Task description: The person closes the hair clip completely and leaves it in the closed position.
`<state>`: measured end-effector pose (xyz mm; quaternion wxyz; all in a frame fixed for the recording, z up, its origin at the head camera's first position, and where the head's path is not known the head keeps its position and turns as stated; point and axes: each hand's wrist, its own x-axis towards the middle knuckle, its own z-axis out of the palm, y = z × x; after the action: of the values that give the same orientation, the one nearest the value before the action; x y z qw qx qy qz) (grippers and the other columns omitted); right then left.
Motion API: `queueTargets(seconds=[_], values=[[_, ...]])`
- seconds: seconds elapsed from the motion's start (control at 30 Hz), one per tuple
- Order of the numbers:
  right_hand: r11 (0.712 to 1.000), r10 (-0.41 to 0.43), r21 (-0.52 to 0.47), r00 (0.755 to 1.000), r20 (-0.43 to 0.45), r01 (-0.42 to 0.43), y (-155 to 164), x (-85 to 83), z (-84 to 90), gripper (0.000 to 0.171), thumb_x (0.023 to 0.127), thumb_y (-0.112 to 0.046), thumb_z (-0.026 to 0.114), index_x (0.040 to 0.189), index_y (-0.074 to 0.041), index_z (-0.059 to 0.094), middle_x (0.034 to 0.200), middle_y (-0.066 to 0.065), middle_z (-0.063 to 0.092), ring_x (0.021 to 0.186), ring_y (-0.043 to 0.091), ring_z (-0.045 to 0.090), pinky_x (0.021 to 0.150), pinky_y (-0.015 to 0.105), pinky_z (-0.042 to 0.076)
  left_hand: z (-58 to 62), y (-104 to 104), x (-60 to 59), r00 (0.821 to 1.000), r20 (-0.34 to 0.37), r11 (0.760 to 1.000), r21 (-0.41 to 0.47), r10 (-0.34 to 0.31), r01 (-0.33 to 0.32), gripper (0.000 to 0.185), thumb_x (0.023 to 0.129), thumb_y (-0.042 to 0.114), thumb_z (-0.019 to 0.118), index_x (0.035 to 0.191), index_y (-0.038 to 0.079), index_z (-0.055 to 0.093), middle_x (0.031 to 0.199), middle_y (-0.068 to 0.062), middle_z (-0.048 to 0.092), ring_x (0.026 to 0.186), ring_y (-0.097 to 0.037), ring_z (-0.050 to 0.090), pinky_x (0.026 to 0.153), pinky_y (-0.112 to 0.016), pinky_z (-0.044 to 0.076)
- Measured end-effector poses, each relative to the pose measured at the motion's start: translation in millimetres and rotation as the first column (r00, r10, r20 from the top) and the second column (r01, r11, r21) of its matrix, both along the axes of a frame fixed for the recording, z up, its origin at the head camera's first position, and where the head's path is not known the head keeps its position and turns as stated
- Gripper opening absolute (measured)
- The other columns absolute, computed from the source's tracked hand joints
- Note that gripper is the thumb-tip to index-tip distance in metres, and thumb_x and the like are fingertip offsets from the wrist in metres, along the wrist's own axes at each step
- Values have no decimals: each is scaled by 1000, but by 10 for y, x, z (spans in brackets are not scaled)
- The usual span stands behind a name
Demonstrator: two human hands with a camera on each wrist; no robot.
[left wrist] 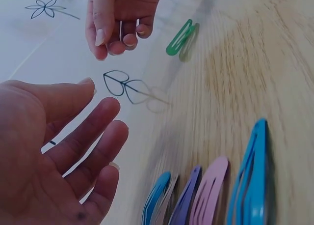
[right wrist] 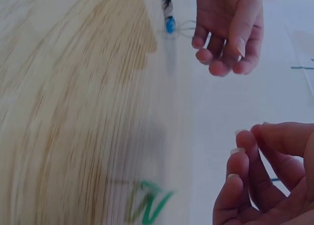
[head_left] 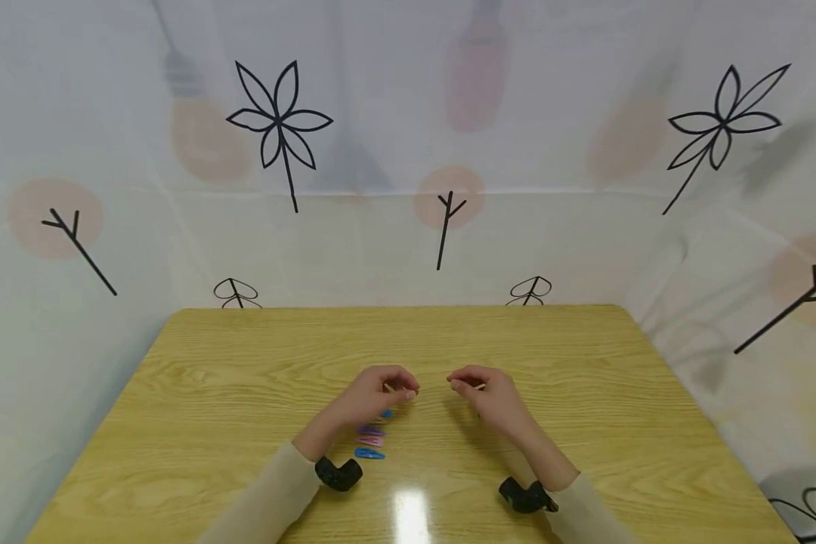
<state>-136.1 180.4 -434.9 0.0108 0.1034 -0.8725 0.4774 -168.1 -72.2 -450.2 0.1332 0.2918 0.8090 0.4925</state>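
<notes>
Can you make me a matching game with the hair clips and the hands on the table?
Things:
1. green hair clip
2. pink hair clip
3. purple hair clip
4. left hand

Places or states:
A. lies between the purple clip and a blue clip in the row
B. lies alone on the table, apart from the row, near the right hand
C. open, fingers relaxed, holding nothing that the left wrist view shows
D. lies in the row next to the pink clip

Pairs: 1-B, 2-A, 3-D, 4-C
</notes>
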Motion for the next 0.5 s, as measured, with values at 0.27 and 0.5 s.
queueTargets(seconds=[0.27,0.5], values=[[998,-58,21,998,-22,58,327,61,1,19,98,-18,65,109,-5,74,100,7,72,89,18,63,75,32,51,-25,206,-10,999,-1,999,24,-43,43,19,101,21,62,113,8,70,105,5,68,95,-14,62,83,-33,49],[994,-107,23,994,-6,108,510,90,-64,21,98,-21,66,109,-6,74,100,4,72,89,18,63,76,31,51,-80,388,-11,997,2,997,-3,-73,73,20,100,23,63,113,10,71,104,9,68,95,-9,62,85,-31,49]])
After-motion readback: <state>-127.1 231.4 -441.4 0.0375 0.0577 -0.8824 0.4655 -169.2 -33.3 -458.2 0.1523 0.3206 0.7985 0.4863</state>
